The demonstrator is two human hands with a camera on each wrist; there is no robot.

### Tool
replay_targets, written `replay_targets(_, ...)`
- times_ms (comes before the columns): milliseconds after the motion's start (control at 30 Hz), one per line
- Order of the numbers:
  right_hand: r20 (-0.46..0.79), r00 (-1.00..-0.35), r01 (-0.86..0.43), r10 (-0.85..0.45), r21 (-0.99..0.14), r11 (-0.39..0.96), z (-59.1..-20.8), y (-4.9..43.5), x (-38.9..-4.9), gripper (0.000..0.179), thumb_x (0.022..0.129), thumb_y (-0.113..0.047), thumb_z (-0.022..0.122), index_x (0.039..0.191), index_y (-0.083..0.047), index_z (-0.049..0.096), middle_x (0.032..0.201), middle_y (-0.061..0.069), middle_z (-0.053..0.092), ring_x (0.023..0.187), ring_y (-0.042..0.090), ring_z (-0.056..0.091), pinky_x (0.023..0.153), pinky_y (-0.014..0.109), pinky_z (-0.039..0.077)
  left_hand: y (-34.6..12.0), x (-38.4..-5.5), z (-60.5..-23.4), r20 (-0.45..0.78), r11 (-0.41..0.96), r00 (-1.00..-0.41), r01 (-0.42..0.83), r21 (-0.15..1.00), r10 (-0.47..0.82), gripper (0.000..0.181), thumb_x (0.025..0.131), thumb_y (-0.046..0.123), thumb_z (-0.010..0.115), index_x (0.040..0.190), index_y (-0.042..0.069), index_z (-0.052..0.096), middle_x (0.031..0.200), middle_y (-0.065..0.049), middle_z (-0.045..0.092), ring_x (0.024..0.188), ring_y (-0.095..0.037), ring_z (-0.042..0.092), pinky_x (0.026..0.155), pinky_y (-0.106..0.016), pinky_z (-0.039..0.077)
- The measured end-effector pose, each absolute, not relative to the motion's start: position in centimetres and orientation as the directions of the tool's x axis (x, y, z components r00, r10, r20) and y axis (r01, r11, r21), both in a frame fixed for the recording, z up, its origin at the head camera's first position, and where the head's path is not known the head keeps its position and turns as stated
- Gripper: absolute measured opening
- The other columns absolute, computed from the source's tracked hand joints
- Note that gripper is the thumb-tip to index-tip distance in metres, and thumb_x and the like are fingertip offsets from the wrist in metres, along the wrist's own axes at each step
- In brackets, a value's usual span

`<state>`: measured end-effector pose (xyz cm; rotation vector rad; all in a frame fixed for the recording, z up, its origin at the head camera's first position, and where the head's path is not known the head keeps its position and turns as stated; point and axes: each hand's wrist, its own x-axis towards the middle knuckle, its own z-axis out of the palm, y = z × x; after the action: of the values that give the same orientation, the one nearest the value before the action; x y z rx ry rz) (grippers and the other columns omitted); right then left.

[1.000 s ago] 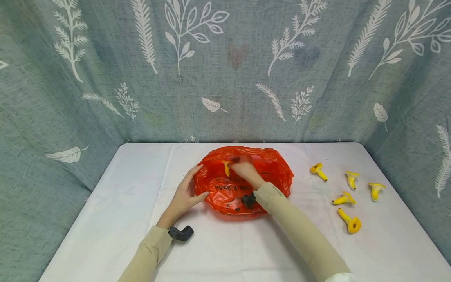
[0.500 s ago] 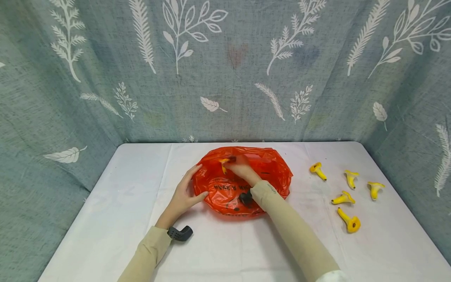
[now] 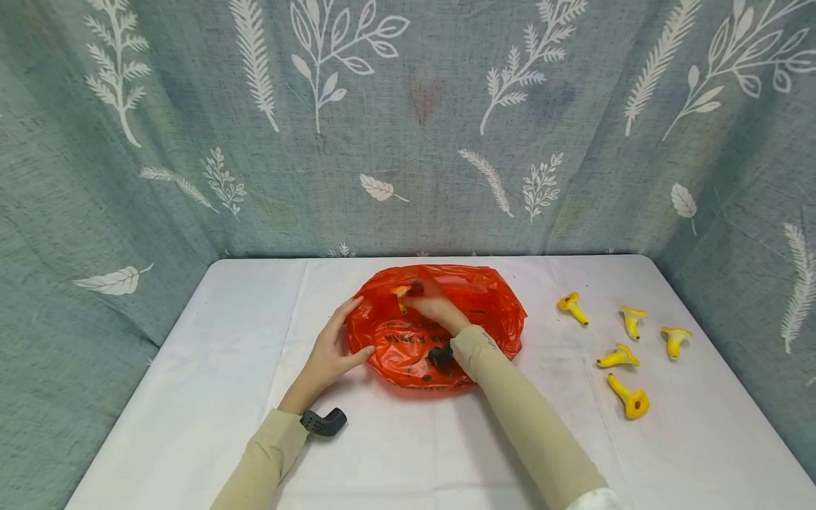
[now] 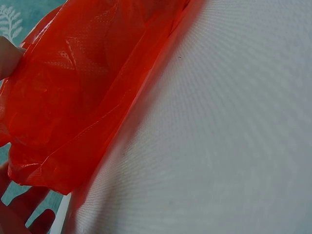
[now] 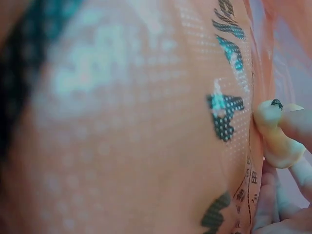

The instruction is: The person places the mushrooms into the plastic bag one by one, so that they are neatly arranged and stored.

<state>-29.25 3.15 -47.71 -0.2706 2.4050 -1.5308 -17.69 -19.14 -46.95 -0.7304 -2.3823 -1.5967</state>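
A red plastic bag (image 3: pixel 385 350) with dark print lies with its mouth spread on the white table. My left hand (image 3: pixel 328 354) rests at its left side, thumb and fingers apart and touching the edge. In the left wrist view, the thumb (image 4: pixel 7 58) meets the red film, and the other fingers (image 4: pixel 24 209) are behind the bag. Inside the mouth, my right hand (image 3: pixel 433 303) pinches a yellow chanterelle mushroom (image 3: pixel 401 300), its cap up. The right wrist view shows this pale yellow mushroom (image 5: pixel 279 139) between thumb and fingers, close behind the printed film.
Several more yellow chanterelles lie on the table to the right of the bag, among them one nearest the bag (image 3: pixel 574 309) and one at the front (image 3: pixel 630 398). A patterned grey-green curtain (image 3: pixel 408 177) encloses the back and sides of the white table (image 3: pixel 191 397).
My right hand has shifted slightly left inside the bag with the chanterelle in its fingers. The left hand stays at the bag's edge.
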Motion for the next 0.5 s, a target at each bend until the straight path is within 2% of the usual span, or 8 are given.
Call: replay_targets(500,-0.137,-0.935,0.003,-0.326,-0.925,0.381,-47.62,3.16,-29.06,0.038,0.095,-0.021,0.068,0.126,-0.003,0.058,0.122,0.012,0.061,0.113,0.027,0.059,0.099,0.042,0.048,-19.07,-17.61,-46.88,0.415,0.32,-0.86,0.499,0.805,0.297,0.081,0.08,0.002,0.079,0.149,-0.001,0.037,0.155,-0.017,0.036,0.144,-0.034,0.029,0.115,-0.059,0.022)
